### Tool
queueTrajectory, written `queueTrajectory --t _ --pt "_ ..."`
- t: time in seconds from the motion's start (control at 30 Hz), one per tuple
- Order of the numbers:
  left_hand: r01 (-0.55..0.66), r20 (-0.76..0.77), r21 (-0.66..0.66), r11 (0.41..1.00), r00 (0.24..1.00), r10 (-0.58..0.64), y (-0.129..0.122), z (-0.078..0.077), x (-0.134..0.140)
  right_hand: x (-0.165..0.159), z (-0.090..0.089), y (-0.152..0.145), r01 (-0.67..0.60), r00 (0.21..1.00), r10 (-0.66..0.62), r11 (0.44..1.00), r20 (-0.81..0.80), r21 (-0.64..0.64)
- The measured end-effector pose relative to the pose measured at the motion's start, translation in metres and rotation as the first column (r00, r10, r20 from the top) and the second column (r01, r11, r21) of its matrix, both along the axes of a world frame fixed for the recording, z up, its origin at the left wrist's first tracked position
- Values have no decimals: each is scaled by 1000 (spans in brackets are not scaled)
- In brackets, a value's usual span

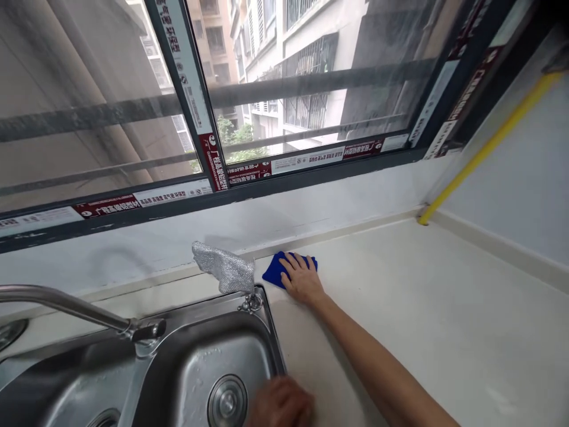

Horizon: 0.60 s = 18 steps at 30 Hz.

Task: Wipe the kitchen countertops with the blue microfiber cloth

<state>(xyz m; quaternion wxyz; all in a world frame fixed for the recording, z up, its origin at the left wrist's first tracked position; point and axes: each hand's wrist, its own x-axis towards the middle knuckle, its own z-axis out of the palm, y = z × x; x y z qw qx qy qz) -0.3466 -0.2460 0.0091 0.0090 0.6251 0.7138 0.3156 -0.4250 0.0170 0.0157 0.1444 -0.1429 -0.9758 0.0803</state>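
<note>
My right hand (302, 279) lies on a folded blue cloth (274, 270), pressing it against the pale countertop (400, 296) near the back edge. Its fingers are spread over the cloth, with the thumb toward the sink. At the bottom of the view, my left hand (281, 403) is blurred over the right rim of the steel sink (231, 338); its fingers look curled, but I cannot make out anything in them. A silvery mesh cloth (226, 270) drapes at the sink's back right corner, left of the blue cloth.
A curved steel faucet (66, 299) reaches over the double sink at left. A bead chain (251, 303) lies at the sink's corner. Behind the counter runs a dark window frame (249, 188) with printed tape. A yellow pipe (489, 148) rises from the far right corner.
</note>
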Motion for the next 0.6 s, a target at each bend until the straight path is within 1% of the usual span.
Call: queueTrajectory --t 0.07,0.13,0.2,0.27,0.33,0.43,0.5,0.57,0.6 --pt "-128 3 80 989 992 128 26 -2 -14 16 -2 7 9 1000 -9 1000 13 20" --pt "-257 19 99 961 966 256 52 -1 -26 35 -4 17 48 999 -49 998 20 43" --pt "-333 34 98 938 943 331 74 -1 -36 57 -6 29 95 995 -97 993 21 64" --pt "-388 54 106 915 921 385 89 -3 -42 79 -7 44 126 992 -128 989 19 82" --pt "-423 81 117 899 906 416 97 -7 -45 102 -7 60 143 989 -146 985 24 99" --pt "-435 100 108 894 899 426 102 -13 -48 140 -7 89 187 980 -194 974 46 126" --pt "-450 67 61 891 892 446 104 -14 -50 171 -8 111 263 961 -273 954 55 146" --pt "-466 11 36 884 885 466 105 -13 -51 208 -10 132 371 923 -383 914 47 166" --pt "-462 -17 51 885 886 464 106 -13 -51 229 -12 143 427 897 -440 887 39 174"
